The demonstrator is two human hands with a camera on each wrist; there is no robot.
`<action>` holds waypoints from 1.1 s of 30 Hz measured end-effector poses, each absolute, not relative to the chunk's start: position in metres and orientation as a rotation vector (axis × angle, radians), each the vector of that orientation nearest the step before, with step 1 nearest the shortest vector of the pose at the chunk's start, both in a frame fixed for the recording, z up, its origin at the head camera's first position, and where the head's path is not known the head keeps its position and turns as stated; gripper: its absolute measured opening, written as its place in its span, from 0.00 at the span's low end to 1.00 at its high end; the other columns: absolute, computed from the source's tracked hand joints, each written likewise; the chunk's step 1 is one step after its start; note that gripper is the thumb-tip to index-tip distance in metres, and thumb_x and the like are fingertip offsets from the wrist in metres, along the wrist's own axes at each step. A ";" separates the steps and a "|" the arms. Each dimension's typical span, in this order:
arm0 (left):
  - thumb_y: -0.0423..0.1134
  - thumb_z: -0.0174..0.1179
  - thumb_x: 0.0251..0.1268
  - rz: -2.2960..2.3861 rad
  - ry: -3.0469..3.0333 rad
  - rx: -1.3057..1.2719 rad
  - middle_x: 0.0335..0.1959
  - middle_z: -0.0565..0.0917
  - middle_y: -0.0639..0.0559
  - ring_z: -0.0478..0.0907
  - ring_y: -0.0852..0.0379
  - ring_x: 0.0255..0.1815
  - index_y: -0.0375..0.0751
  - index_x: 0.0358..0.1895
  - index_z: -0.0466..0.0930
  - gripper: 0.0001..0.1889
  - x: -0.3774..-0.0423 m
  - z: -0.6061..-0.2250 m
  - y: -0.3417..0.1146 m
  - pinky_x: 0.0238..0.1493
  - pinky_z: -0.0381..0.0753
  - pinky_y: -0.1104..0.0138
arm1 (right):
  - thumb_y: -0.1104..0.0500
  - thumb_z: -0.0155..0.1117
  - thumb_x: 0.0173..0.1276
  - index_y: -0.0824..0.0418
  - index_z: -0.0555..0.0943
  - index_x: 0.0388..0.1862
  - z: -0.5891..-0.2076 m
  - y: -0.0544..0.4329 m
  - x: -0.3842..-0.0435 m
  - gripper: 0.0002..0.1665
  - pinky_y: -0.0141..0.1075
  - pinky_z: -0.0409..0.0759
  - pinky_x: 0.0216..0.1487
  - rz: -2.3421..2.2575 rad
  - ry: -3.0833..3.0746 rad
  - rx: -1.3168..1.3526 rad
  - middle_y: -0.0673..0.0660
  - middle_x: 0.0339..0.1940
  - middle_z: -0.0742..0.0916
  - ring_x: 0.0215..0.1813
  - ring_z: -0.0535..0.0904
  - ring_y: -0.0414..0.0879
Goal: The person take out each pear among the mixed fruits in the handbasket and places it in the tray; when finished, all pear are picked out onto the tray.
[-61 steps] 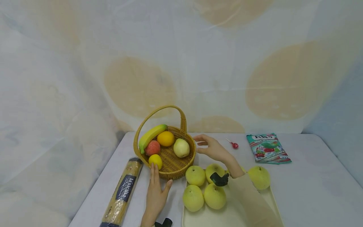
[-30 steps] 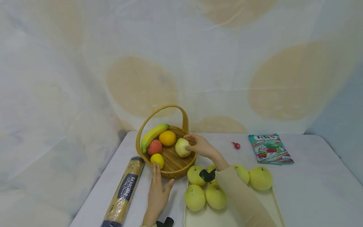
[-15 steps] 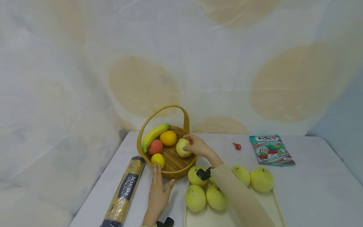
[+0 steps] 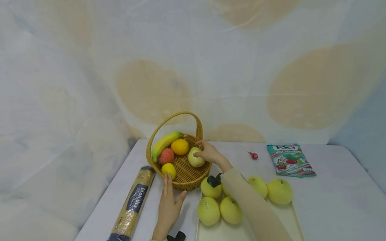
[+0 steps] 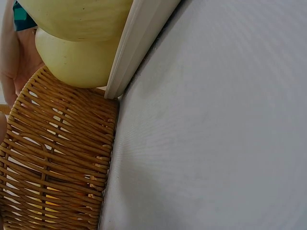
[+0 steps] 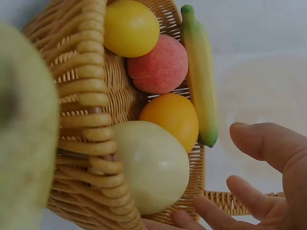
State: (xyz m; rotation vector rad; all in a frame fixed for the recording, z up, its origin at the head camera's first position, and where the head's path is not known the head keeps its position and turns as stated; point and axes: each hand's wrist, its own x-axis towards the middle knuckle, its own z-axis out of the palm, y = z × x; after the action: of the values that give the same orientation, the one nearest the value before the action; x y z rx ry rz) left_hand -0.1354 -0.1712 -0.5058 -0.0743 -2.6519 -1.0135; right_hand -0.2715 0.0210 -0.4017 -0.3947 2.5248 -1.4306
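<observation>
A wicker basket [image 4: 189,185] with a tall handle holds a banana [image 4: 164,144], an orange [image 4: 180,147], a red peach [image 4: 166,156], a yellow lemon [image 4: 169,170] and a pale round pear [image 4: 196,161]. Over the basket's right side, my right hand [image 4: 210,154] hovers around the pear. In the right wrist view its thumb [image 6: 261,141] stands apart from the pear [image 6: 153,165], while some fingertips lie close behind it; contact cannot be told. My left hand [image 4: 169,207] rests straight-fingered against the basket's front rim, beside the lemon.
A cream tray [image 4: 291,214] with several yellow-green pears [image 4: 208,211] stands front right, partly under the right sleeve. A spaghetti pack [image 4: 132,202] lies left of the basket. Behind the tray are a red lollipop [image 4: 254,155] and a candy bag [image 4: 291,160].
My right hand came in from right of the basket, reached over the pear with its fingers about it, then rose slightly. The pear stays in the basket. The left hand holds its place.
</observation>
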 end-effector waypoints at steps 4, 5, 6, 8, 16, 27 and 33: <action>0.49 0.60 0.66 -1.014 -2.654 -0.081 0.80 0.43 0.40 0.54 0.34 0.75 0.39 0.78 0.43 0.45 -0.134 -0.505 -0.171 0.69 0.62 0.40 | 0.58 0.62 0.67 0.66 0.65 0.70 -0.401 0.018 -0.275 0.35 0.55 0.69 0.68 -1.423 2.513 -0.382 0.70 0.70 0.71 0.70 0.67 0.64; 0.49 0.60 0.66 -1.010 -2.655 -0.083 0.80 0.43 0.40 0.55 0.34 0.75 0.38 0.78 0.43 0.45 -0.134 -0.505 -0.171 0.69 0.63 0.40 | 0.58 0.62 0.67 0.66 0.64 0.71 -0.402 0.018 -0.277 0.35 0.55 0.68 0.69 -1.416 2.512 -0.382 0.70 0.70 0.71 0.71 0.67 0.63; 0.49 0.60 0.66 -1.005 -2.656 -0.084 0.80 0.43 0.40 0.55 0.33 0.75 0.38 0.78 0.43 0.45 -0.134 -0.504 -0.171 0.69 0.63 0.40 | 0.58 0.62 0.68 0.66 0.64 0.71 -0.402 0.017 -0.278 0.35 0.55 0.68 0.69 -1.411 2.512 -0.383 0.70 0.70 0.71 0.71 0.67 0.63; 0.49 0.61 0.66 -1.006 -2.654 -0.082 0.80 0.44 0.40 0.55 0.33 0.75 0.38 0.78 0.43 0.45 -0.133 -0.503 -0.171 0.68 0.63 0.40 | 0.58 0.62 0.68 0.66 0.64 0.71 -0.402 0.017 -0.280 0.35 0.54 0.68 0.69 -1.393 2.511 -0.388 0.69 0.70 0.71 0.71 0.66 0.63; 0.49 0.61 0.65 -1.011 -2.643 -0.073 0.80 0.44 0.41 0.56 0.34 0.75 0.38 0.78 0.44 0.46 -0.132 -0.500 -0.171 0.68 0.64 0.40 | 0.53 0.58 0.71 0.64 0.61 0.73 -0.399 0.019 -0.290 0.36 0.54 0.80 0.52 -1.364 2.438 -0.347 0.68 0.70 0.71 0.65 0.72 0.62; 0.50 0.60 0.66 -1.010 -2.646 -0.068 0.80 0.44 0.40 0.56 0.34 0.75 0.39 0.78 0.44 0.45 -0.133 -0.502 -0.170 0.69 0.63 0.41 | 0.51 0.61 0.69 0.65 0.63 0.71 -0.412 0.005 -0.297 0.37 0.57 0.79 0.55 -1.304 2.473 -0.284 0.66 0.71 0.71 0.67 0.70 0.63; 0.48 0.62 0.64 -1.005 -2.611 -0.090 0.80 0.46 0.39 0.58 0.33 0.74 0.38 0.78 0.45 0.46 -0.133 -0.503 -0.170 0.67 0.65 0.40 | 0.53 0.66 0.65 0.68 0.66 0.68 -0.420 0.000 -0.297 0.38 0.51 0.75 0.63 -1.289 2.514 -0.215 0.66 0.65 0.76 0.64 0.73 0.60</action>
State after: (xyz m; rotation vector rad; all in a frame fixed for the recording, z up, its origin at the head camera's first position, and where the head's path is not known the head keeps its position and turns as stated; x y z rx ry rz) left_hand -0.1332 -0.1698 -0.5031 -0.0903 -2.6114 -1.0049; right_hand -0.2968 -0.0002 -0.4196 -0.2153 2.5144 -1.2888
